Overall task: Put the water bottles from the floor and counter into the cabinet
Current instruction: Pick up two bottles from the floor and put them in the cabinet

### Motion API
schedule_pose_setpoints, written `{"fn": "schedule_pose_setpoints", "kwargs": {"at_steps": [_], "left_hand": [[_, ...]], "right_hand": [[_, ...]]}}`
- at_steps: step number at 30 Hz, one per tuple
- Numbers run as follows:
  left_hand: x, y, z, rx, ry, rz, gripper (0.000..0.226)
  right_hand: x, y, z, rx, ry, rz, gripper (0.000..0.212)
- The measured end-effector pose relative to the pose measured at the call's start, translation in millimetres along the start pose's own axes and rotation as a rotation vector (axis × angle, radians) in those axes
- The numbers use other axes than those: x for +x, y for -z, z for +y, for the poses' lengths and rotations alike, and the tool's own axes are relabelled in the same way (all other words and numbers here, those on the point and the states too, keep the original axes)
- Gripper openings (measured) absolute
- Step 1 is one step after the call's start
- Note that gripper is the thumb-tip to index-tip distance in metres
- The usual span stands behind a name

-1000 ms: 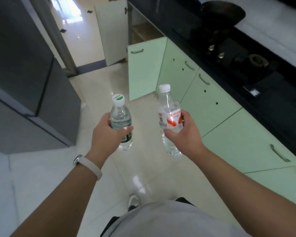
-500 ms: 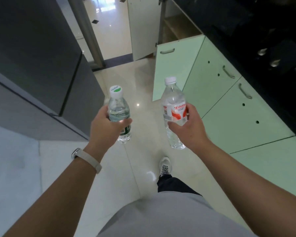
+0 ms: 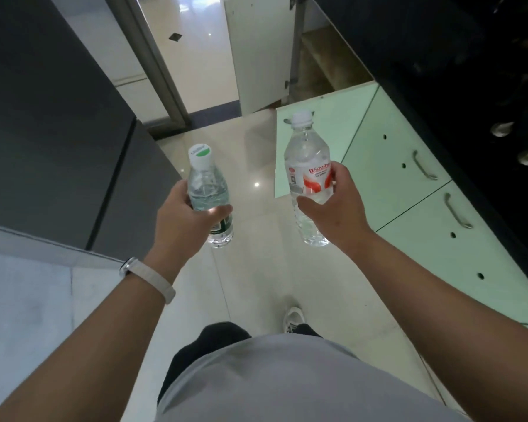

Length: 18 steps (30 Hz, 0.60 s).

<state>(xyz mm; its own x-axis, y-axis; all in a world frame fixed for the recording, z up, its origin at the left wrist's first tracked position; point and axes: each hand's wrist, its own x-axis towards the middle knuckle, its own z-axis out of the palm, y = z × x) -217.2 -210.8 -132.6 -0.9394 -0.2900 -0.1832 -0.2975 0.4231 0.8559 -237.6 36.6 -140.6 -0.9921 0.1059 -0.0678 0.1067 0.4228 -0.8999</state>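
Note:
My left hand [image 3: 183,217] is wrapped around a small clear water bottle [image 3: 206,184] with a white and green cap and a dark green label, held upright over the floor. My right hand [image 3: 336,208] grips a taller clear bottle [image 3: 307,166] with a white cap and a red and white label, also upright. Ahead on the right an open cabinet [image 3: 333,56] shows a wooden shelf, with its pale green door [image 3: 323,123] and a white door [image 3: 259,50] swung out into the aisle.
Pale green cabinet fronts [image 3: 433,226] with metal handles run along the right under a black counter [image 3: 439,56]. A dark grey fridge [image 3: 52,117] stands on the left. Glossy tiled floor [image 3: 253,269] forms a narrow aisle between them; my shoe [image 3: 293,319] is below.
I have walked forward along the aisle; the open cabinet and its doors are nearer and higher in view. Both bottles stay held upright in the same grips.

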Motion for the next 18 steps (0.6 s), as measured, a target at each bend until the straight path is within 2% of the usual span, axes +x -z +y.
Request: {"fn": "schedule_pose_setpoints", "kwargs": {"at_steps": [8, 13, 18], "left_hand": [[90, 16, -3, -0.048, 0.012, -0.02, 0.051], [173, 44, -23, -0.07, 0.004, -0.069, 0.056], [255, 89, -29, -0.141, 0.005, -0.088, 0.052]], "right_hand": [[67, -45, -22, -0.018, -0.042, -0.006, 0.052], [116, -100, -47, -0.027, -0.083, 0.032, 0.055], [165, -161, -87, -0.075, -0.128, 0.048, 0.06]]}}
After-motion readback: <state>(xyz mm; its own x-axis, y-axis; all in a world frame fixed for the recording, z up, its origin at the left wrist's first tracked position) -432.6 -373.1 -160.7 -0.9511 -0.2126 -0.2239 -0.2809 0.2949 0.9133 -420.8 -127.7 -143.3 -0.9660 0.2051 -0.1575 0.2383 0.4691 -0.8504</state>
